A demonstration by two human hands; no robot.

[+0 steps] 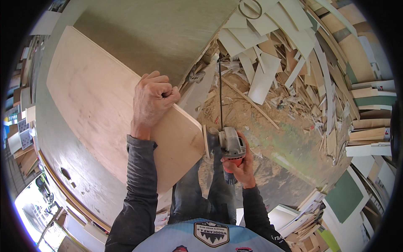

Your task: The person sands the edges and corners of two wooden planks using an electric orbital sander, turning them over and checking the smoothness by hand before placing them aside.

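Observation:
A long, pale plywood board [96, 80] with a rounded near-right corner lies slantwise over a large smooth tabletop [176, 25]. My left hand [154, 94] is closed at the board's far edge, its forearm crossing over the board. The fingertips are partly hidden. My right hand [243, 164] is wrapped round the body of a grey and red angle grinder [231, 145]. The grinder's disc [206, 142] stands edge-on at the board's rounded corner, touching it or very close. A black cord [221, 92] runs from the grinder to the far side.
Heaps of wood and panel offcuts [264, 75] cover the dusty floor [268, 147] at the far right. Stacked panels [371, 113] line the right side. More offcuts [310, 218] lie near right. A dark round ring [250, 9] rests on the heap.

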